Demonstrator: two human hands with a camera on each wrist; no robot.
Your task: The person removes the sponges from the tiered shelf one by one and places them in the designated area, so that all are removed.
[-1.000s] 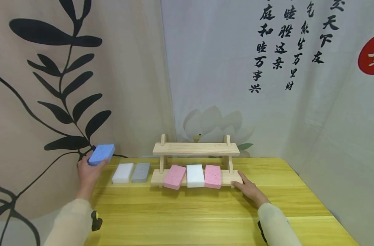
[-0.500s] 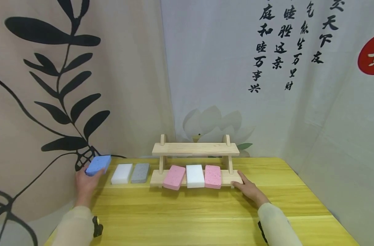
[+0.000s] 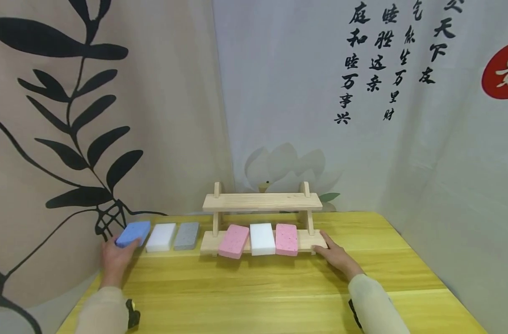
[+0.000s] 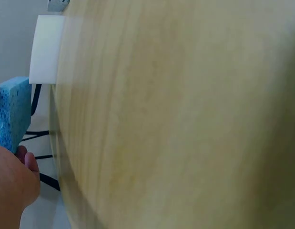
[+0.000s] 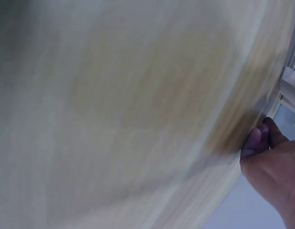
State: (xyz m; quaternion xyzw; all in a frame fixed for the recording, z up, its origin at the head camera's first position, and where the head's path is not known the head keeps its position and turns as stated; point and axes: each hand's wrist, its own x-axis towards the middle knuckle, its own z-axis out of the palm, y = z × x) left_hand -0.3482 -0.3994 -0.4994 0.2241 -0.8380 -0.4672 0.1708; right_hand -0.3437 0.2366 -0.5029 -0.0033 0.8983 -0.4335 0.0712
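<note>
The left grip (image 3: 117, 260) pinches the blue sponge (image 3: 134, 233) between thumb and fingers at the left end of the table (image 3: 237, 292); whether the sponge touches the wood cannot be told. The right grip (image 3: 339, 260) holds the right end of the wooden rack (image 3: 262, 202) by its lower shelf. Just right of the blue sponge lie a white block (image 3: 161, 237) and a grey block (image 3: 186, 235). A slanted pink sponge (image 3: 233, 241), a white sponge (image 3: 262, 239) and a second pink sponge (image 3: 286, 240) rest on the lower shelf. Behind hangs printed cloth (image 3: 287, 93).

black leaf print (image 3: 93, 112) and dark lettering (image 3: 377, 63) on pale cloth (image 3: 279, 93)
</note>
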